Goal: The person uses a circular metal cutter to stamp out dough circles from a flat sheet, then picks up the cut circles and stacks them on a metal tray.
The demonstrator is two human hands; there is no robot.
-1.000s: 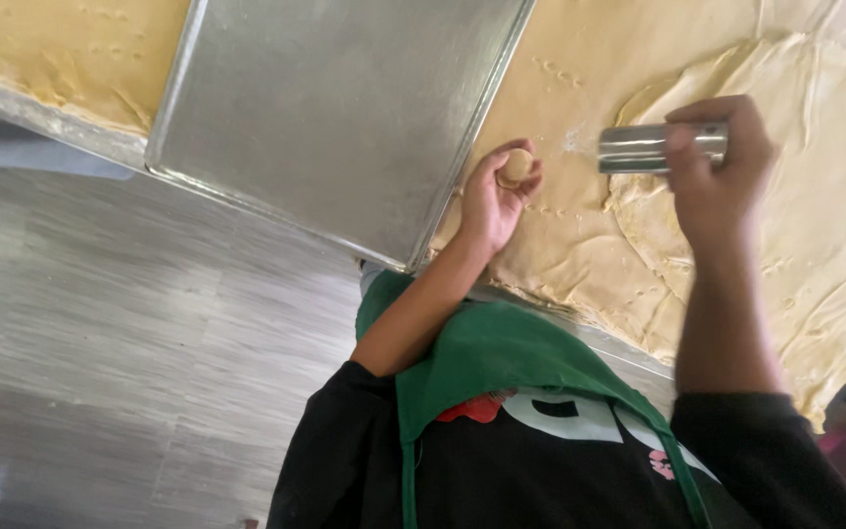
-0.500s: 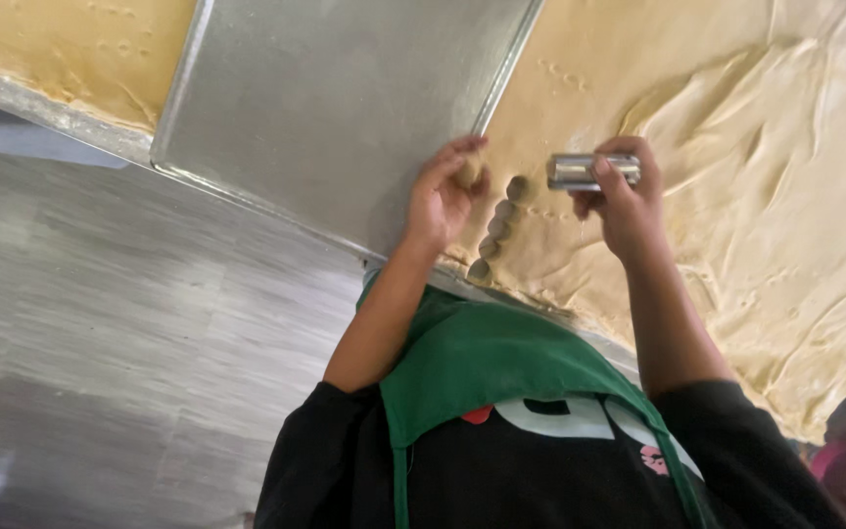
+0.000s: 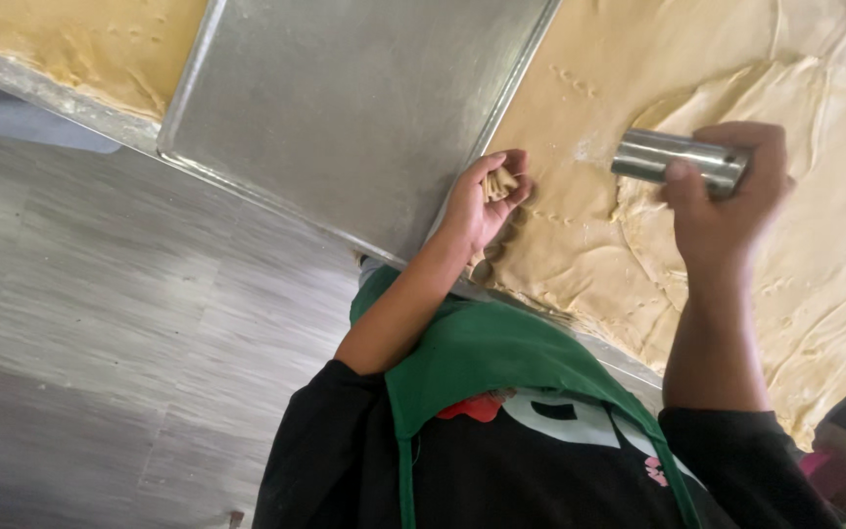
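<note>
A bare steel baking tray [image 3: 345, 108] lies flat on my work table, shallow-rimmed and dull grey. Past its far left corner a second patch of pale yellow dough [image 3: 80, 39] covers the table right up to the metal table edge [image 3: 41, 93], which runs on under the tray's long side. Below that side spreads grey streaked flooring [image 3: 100, 323]. Nearer me than the tray's lower corner hangs my green apron [image 3: 482, 362] over a black long-sleeved shirt [image 3: 345, 460].
</note>
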